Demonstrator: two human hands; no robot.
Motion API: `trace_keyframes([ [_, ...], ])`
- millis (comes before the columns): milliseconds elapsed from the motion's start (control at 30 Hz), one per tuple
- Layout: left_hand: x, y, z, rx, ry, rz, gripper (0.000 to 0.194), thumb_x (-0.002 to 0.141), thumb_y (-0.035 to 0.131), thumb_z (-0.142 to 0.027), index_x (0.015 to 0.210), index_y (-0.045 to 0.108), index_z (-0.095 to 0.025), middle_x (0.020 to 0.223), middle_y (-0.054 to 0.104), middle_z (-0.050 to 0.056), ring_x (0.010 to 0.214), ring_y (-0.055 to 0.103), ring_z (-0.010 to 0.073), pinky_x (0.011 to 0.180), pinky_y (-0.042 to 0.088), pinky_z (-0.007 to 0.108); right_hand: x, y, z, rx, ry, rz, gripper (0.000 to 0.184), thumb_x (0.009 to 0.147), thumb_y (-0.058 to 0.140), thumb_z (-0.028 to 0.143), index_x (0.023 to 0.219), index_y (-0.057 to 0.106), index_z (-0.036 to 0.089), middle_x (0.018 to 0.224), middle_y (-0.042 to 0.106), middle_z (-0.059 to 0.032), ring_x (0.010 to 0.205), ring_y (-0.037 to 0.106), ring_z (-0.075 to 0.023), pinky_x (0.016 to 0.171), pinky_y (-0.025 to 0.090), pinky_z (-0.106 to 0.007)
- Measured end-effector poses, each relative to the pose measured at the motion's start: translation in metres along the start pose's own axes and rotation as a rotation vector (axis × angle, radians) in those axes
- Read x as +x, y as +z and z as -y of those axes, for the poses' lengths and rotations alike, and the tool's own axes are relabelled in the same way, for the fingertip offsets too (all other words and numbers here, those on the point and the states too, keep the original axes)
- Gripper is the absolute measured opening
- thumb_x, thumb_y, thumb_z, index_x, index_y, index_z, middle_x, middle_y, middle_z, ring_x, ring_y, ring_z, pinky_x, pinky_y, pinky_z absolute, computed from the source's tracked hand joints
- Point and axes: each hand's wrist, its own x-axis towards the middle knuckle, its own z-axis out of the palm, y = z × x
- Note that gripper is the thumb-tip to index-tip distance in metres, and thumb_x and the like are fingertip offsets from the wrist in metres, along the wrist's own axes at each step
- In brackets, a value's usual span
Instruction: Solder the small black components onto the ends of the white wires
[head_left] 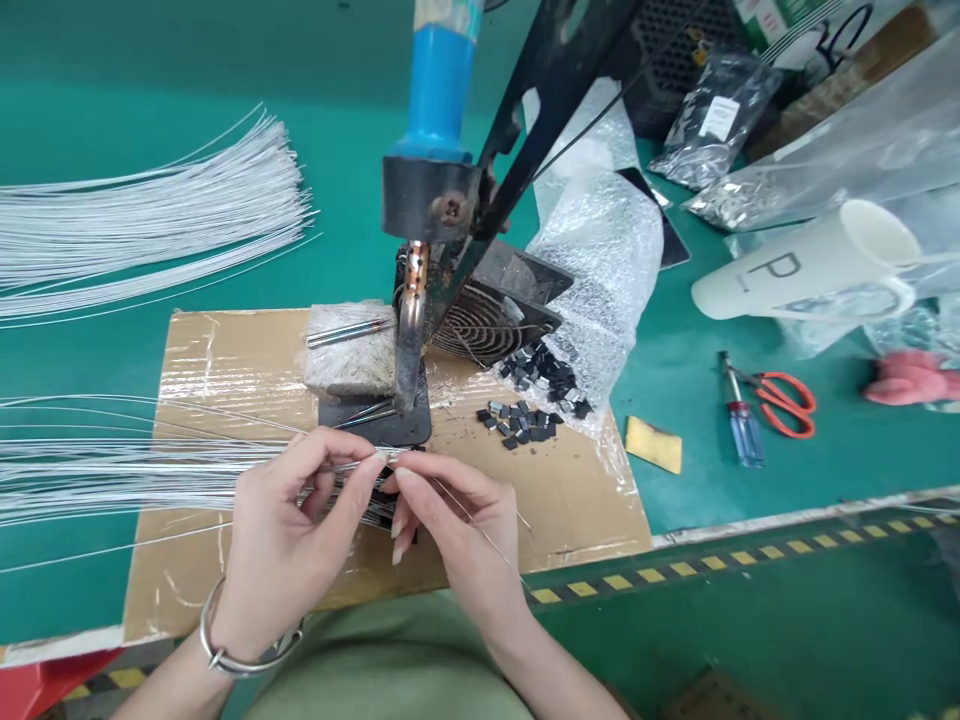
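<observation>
My left hand (307,510) is closed in a pinch, its thumb and index fingertips on the end of a thin white wire. My right hand (465,530) meets it fingertip to fingertip, also pinching; thin wire strands (480,530) trail out past its thumb. The exact point they grip is tiny and partly covered by the fingers. Beneath and left of my hands runs a bundle of white wires (187,470) over the cardboard (195,370). Just above hangs the tip of a soldering iron (410,350), clamped in a black stand.
Small black connectors (525,425) lie in piles to the right, partly on bubble wrap (600,260). A wrapped block (349,365) carries metal rods. Another wire bundle (150,220) lies far left. Pliers (784,400), a screwdriver (742,420), a yellow sponge (652,445) and a white mug (810,265) are at right.
</observation>
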Motion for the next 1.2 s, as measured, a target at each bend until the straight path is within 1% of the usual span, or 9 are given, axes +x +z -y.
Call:
trace_keyframes([
  [67,0.0000,0.0006,0.0000,0.010,0.046,-0.001,0.011,0.096,0.070,-0.033,0.091,0.072,-0.023,0.072,0.068,-0.004,0.057,0.054,0.0090,0.051,0.038,0.024,0.0005,0.0008,-0.0005,-0.003,0.009,-0.008,0.012,0.086,0.084,0.031,0.094,0.087,0.023,0.077,0.078,-0.0030,0.049,0.064,-0.0086,0.047,0.062,-0.019],
  [167,0.0008,0.0007,0.0000,0.048,0.119,-0.008,0.008,0.097,0.070,-0.030,0.090,0.071,-0.024,0.067,0.061,-0.007,0.053,0.046,0.0075,0.050,0.037,0.022,0.0008,0.0019,-0.0013,0.026,0.000,0.005,0.010,0.088,0.083,0.030,0.095,0.087,0.024,0.069,0.075,-0.0002,0.047,0.064,-0.0080,0.047,0.061,-0.016],
  [267,0.0006,0.0011,-0.0002,0.065,0.155,-0.006,0.009,0.098,0.069,-0.029,0.090,0.070,-0.024,0.065,0.060,-0.007,0.052,0.044,0.0078,0.050,0.036,0.022,0.0008,0.0030,-0.0019,0.058,-0.012,0.012,0.009,0.089,0.082,0.028,0.095,0.087,0.024,0.063,0.072,0.0017,0.047,0.063,-0.0069,0.047,0.060,-0.014],
  [433,-0.0012,0.0020,0.0006,0.075,0.145,-0.023,0.011,0.099,0.068,-0.030,0.090,0.069,-0.024,0.064,0.059,-0.007,0.052,0.043,0.0086,0.053,0.037,0.024,0.0021,0.0030,-0.0042,0.101,0.015,0.019,0.009,0.088,0.084,0.028,0.095,0.086,0.023,0.063,0.073,0.0019,0.046,0.063,-0.0068,0.047,0.061,-0.015],
  [567,-0.0013,0.0026,0.0006,0.090,0.188,-0.022,0.010,0.099,0.068,-0.029,0.090,0.068,-0.024,0.062,0.058,-0.008,0.052,0.043,0.0084,0.052,0.036,0.023,0.0039,0.0012,-0.0058,0.140,0.038,0.033,0.009,0.088,0.084,0.029,0.095,0.086,0.024,0.064,0.074,0.0021,0.045,0.064,-0.0066,0.046,0.061,-0.015],
  [700,-0.0018,0.0031,-0.0003,0.112,0.218,-0.045,0.008,0.098,0.068,-0.026,0.090,0.068,-0.024,0.062,0.056,-0.008,0.052,0.040,0.0079,0.050,0.033,0.023,0.0040,0.0006,-0.0047,0.139,0.032,0.016,0.005,0.088,0.084,0.027,0.091,0.086,0.023,0.068,0.077,0.0022,0.045,0.065,-0.0060,0.047,0.061,-0.014],
  [833,-0.0031,0.0042,0.0008,0.096,0.215,-0.044,0.007,0.098,0.068,-0.025,0.091,0.068,-0.024,0.064,0.057,-0.008,0.052,0.042,0.0077,0.050,0.035,0.023,0.0030,-0.0001,-0.0049,0.153,0.029,0.021,0.005,0.088,0.083,0.026,0.091,0.086,0.023,0.072,0.078,0.0018,0.047,0.065,-0.0057,0.048,0.062,-0.013],
  [1033,-0.0043,0.0065,0.0055,0.052,0.194,-0.029,0.006,0.098,0.070,-0.025,0.092,0.069,-0.025,0.070,0.063,-0.006,0.056,0.047,0.0085,0.054,0.038,0.025,0.0036,-0.0005,-0.0047,0.146,0.017,0.016,0.005,0.087,0.084,0.026,0.089,0.085,0.022,0.071,0.078,0.0016,0.046,0.065,-0.0065,0.047,0.061,-0.015],
  [1200,-0.0047,0.0071,0.0052,0.043,0.172,-0.020,0.006,0.098,0.069,-0.024,0.092,0.069,-0.024,0.071,0.065,-0.005,0.058,0.051,0.0096,0.056,0.040,0.026,0.0050,0.0009,-0.0034,0.144,0.012,0.019,0.006,0.087,0.084,0.027,0.088,0.085,0.021,0.070,0.077,0.0017,0.045,0.064,-0.0071,0.045,0.061,-0.016],
])
